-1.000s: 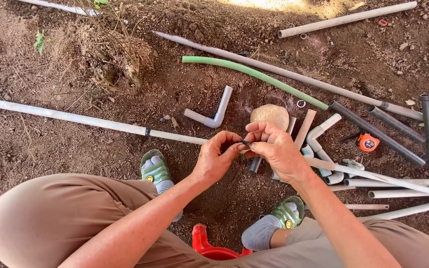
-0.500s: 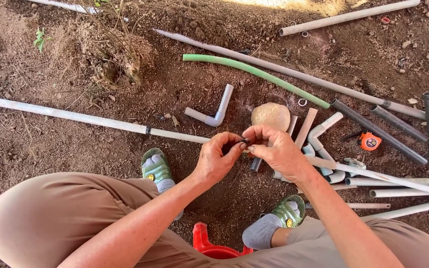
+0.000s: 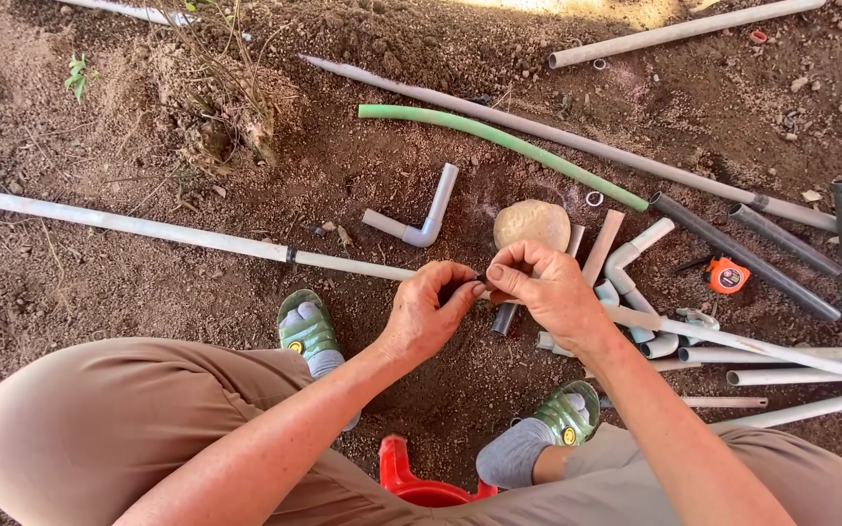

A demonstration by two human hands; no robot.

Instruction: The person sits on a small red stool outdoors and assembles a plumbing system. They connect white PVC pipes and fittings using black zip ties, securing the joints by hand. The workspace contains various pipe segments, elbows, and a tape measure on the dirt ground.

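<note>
Dirt (image 3: 99,127) reddish brown. Long pipe (image 3: 129,224) pale grey-white with dark band. Hose (image 3: 499,141) bright green. Elbow (image 3: 421,219) light grey. Stone (image 3: 531,224) tan. Short pipes (image 3: 743,255) dark grey. Tape measure (image 3: 728,276) orange and black. Sandals (image 3: 306,326) green over grey socks (image 3: 509,456). Trousers (image 3: 109,419) khaki. Stool (image 3: 411,477) red.

One view only, head-worn, looking steeply down from above a seated person. Faces forward over knees and feet onto bare soil. Close range: left hand (image 3: 428,317) and right hand (image 3: 546,292) at frame centre, thighs filling the near edge. Far edge reaches a long grey pipe (image 3: 684,29); right side takes in scattered pipes. No second view, no overlap.
</note>
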